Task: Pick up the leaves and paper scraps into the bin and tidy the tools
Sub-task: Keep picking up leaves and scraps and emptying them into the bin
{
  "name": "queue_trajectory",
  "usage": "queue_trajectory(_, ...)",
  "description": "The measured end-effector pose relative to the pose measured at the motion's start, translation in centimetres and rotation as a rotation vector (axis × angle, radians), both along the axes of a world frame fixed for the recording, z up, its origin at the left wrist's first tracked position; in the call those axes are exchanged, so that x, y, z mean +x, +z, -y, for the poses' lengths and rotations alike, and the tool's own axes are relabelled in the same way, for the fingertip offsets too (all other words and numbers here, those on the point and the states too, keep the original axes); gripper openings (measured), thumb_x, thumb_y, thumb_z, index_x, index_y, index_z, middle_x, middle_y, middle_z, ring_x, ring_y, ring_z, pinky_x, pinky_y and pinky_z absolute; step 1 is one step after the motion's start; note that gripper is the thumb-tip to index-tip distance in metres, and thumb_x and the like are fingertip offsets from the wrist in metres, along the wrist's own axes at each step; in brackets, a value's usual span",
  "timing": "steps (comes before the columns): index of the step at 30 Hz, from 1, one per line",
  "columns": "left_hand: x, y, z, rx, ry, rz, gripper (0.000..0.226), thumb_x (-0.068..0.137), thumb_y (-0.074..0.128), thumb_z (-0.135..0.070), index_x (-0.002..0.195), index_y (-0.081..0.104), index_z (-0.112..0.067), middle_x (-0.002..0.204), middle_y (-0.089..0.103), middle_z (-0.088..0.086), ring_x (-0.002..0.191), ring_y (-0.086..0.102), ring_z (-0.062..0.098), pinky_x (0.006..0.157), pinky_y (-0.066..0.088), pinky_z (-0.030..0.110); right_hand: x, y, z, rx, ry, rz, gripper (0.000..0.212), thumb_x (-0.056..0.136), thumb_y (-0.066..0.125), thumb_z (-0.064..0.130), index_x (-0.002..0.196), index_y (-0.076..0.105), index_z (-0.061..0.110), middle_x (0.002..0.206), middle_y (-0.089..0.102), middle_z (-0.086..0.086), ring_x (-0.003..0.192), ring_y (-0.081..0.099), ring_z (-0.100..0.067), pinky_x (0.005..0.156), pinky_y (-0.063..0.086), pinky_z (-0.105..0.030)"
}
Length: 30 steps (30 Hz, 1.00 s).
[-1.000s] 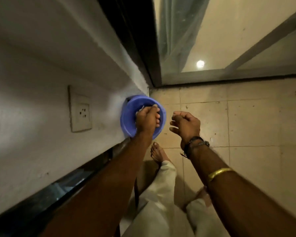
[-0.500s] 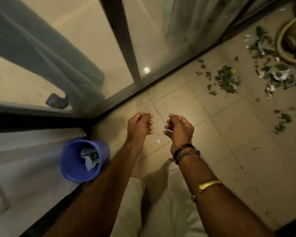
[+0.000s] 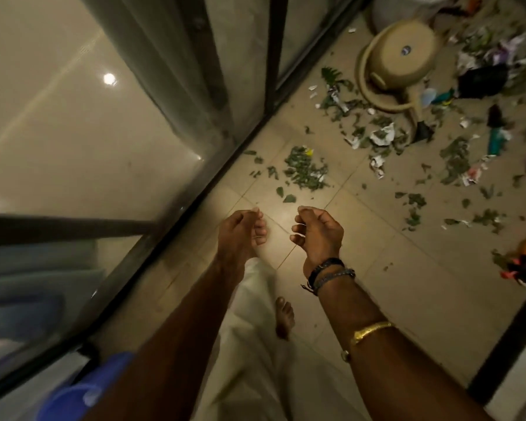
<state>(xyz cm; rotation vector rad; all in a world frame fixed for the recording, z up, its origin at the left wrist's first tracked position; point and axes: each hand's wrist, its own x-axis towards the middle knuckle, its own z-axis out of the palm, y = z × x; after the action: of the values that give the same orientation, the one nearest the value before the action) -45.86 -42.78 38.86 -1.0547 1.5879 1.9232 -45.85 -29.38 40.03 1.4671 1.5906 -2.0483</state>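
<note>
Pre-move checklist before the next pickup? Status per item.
1. Left hand free: ok, fingers loosely curled, holding nothing.
2. Right hand free: ok, also holding nothing.
3. Nearest target in view: ok, the leaf pile lies just ahead of both hands with nothing in the way.
4. Bin located: ok, the blue bin is at lower left, partly hidden by the left arm. Fill level: cannot tell.
5. Litter cleared: not ok, paper scraps and leaves lie around the watering can.
6. Tools tidied: not ok, a teal-handled tool lies among the litter.
</note>
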Motion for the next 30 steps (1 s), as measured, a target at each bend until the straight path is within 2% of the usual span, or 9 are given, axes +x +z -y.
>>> queue_trajectory(6, -10.2, -3.0, -5.8, 0.010, -0.204, 0.022, 0.016, 0.098, 0.058, -0.023, 0.092, 0.069, -0.013, 0.082, 0.069, 0.005, 0.079, 0.066, 0.022, 0.070, 0.055, 0.034, -8.6, -2.4, -6.6, 0.053, -0.042, 0.015, 0.012, 0.089, 0.069, 0.005, 0.100, 0.073, 0.002, 0.079, 0.067, -0.005, 0.061, 0.059, -0.015, 0.050, 0.051, -0.026)
queue_trajectory(9, -14.1, -4.8, -8.5, -0.016, -0.296, 0.055, 0.018, 0.099, 0.055, -0.024, 0.099, 0.068, -0.012, 0.088, 0.070, 0.007, 0.081, 0.067, 0.021, 0.072, 0.058, 0.033, -12.1, -4.9, -9.2, 0.089, -0.005, 0.044, 0.012, 0.087, 0.070, 0.003, 0.099, 0.072, 0.001, 0.079, 0.070, -0.006, 0.062, 0.059, -0.016, 0.051, 0.052, -0.027)
queue_trajectory(14, -18.6, -7.3, -12.0, -0.011, -0.281, 0.129, 0.015, 0.099, 0.058, -0.023, 0.097, 0.067, -0.011, 0.088, 0.070, 0.007, 0.077, 0.066, 0.017, 0.067, 0.058, 0.027, -16.6, -9.1, -13.2, 0.031, 0.036, 0.123, 0.020, 0.088, 0.070, 0.001, 0.107, 0.069, 0.001, 0.081, 0.068, -0.006, 0.060, 0.058, -0.013, 0.051, 0.055, -0.025)
queue_trajectory(18, -20.2, -11.0, -14.1, 0.017, -0.234, 0.129, 0.011, 0.096, 0.061, -0.013, 0.099, 0.065, -0.003, 0.090, 0.064, 0.013, 0.079, 0.062, 0.020, 0.067, 0.056, 0.028, -19.6, -14.5, -15.6, -0.065, 0.166, 0.183, 0.034, 0.076, 0.075, 0.000, 0.106, 0.065, 0.013, 0.100, 0.069, -0.017, 0.073, 0.063, -0.021, 0.057, 0.053, -0.030)
queue_trajectory(22, -20.7, -17.4, -16.3, -0.029, -0.168, 0.206, 0.018, 0.094, 0.063, -0.008, 0.109, 0.065, 0.001, 0.093, 0.066, 0.010, 0.085, 0.064, 0.022, 0.077, 0.058, 0.033, -21.2, -22.4, -18.0, 0.080, 0.370, 0.282, 0.046, 0.060, 0.081, 0.013, 0.101, 0.066, 0.028, 0.102, 0.073, -0.007, 0.093, 0.070, -0.028, 0.075, 0.061, -0.043)
queue_trajectory(24, -20.8, -21.5, -17.1, -0.032, -0.107, 0.270, 0.014, 0.094, 0.063, -0.007, 0.107, 0.065, -0.001, 0.092, 0.066, 0.009, 0.085, 0.064, 0.022, 0.075, 0.058, 0.033, -21.7, -26.6, -19.0, 0.120, 0.445, 0.318, 0.050, 0.066, 0.087, 0.010, 0.109, 0.066, 0.026, 0.108, 0.072, -0.006, 0.100, 0.068, -0.029, 0.080, 0.061, -0.047)
queue_trajectory(26, -20.9, -25.5, -17.9, -0.030, -0.093, 0.309, 0.007, 0.094, 0.064, -0.009, 0.100, 0.066, -0.007, 0.095, 0.067, 0.010, 0.088, 0.065, 0.024, 0.076, 0.058, 0.033, -22.2, -30.7, -19.8, 0.212, 0.531, 0.336, 0.055, 0.068, 0.090, 0.016, 0.117, 0.066, 0.021, 0.114, 0.071, -0.006, 0.106, 0.066, -0.028, 0.088, 0.059, -0.047)
queue_trajectory(28, -21.0, -29.2, -18.2, -0.041, -0.083, 0.322, 0.004, 0.095, 0.063, -0.010, 0.097, 0.066, -0.010, 0.099, 0.067, 0.011, 0.091, 0.065, 0.025, 0.074, 0.059, 0.032, -22.5, -34.5, -20.1, 0.351, 0.701, 0.344, 0.064, 0.069, 0.091, 0.024, 0.126, 0.063, 0.017, 0.125, 0.066, -0.008, 0.115, 0.061, -0.028, 0.097, 0.053, -0.039)
queue_trajectory(30, -21.0, -32.3, -18.2, -0.047, -0.067, 0.317, 0.006, 0.096, 0.061, -0.010, 0.096, 0.066, -0.012, 0.100, 0.067, 0.012, 0.092, 0.065, 0.025, 0.070, 0.058, 0.029, -22.4, -38.1, -20.0, 0.452, 0.873, 0.341, 0.078, 0.071, 0.090, 0.029, 0.138, 0.054, 0.014, 0.136, 0.058, -0.012, 0.124, 0.055, -0.031, 0.100, 0.046, -0.035)
